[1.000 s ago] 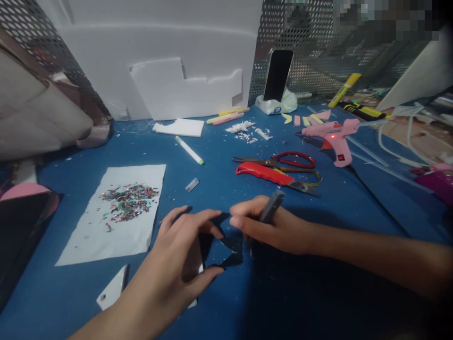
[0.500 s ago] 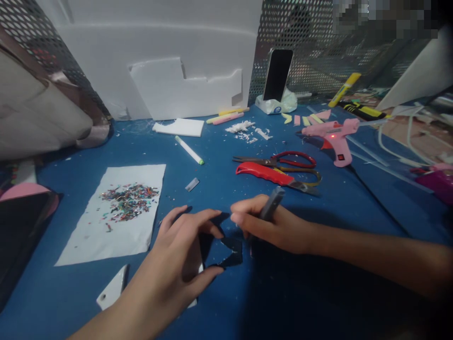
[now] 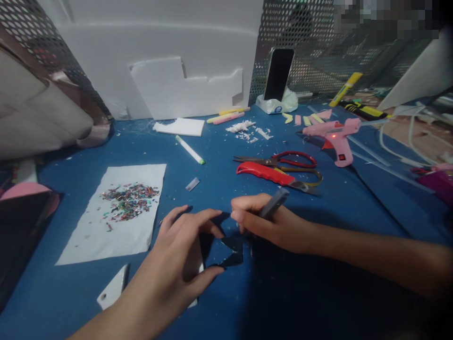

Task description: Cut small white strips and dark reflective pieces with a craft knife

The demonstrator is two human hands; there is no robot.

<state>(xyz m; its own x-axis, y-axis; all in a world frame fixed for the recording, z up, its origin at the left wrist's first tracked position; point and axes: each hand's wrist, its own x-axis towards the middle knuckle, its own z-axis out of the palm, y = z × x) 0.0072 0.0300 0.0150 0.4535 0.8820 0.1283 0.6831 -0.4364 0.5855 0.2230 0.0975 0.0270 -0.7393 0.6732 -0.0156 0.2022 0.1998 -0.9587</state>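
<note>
My left hand (image 3: 184, 245) lies low over the table, thumb and index finger pressing the two arms of a small dark piece with a V-shaped notch (image 3: 236, 251). A white piece (image 3: 193, 302) shows partly under that palm; the hand hides the rest. Between the fingers of my right hand (image 3: 269, 222) is a grey pen (image 3: 274, 203), gripped as for writing just above and right of the dark piece. Its tip is lost in shadow, so I cannot tell whether it touches. A white piece with a hole (image 3: 111, 290) lies beside my left forearm.
White paper (image 3: 81, 236) with colourful bits lies left. Beyond my hands are red-handled scissors (image 3: 297, 155), a red-handled cutter (image 3: 264, 173), a green-tipped white pen (image 3: 190, 150) and a small clear piece (image 3: 192, 184). A lit pink glue gun (image 3: 338, 139) and propped phone (image 3: 279, 75) stand farther back.
The grey pen's upper end has tipped a little to the right in my right hand. My left hand and the dark notched piece stay where they were.
</note>
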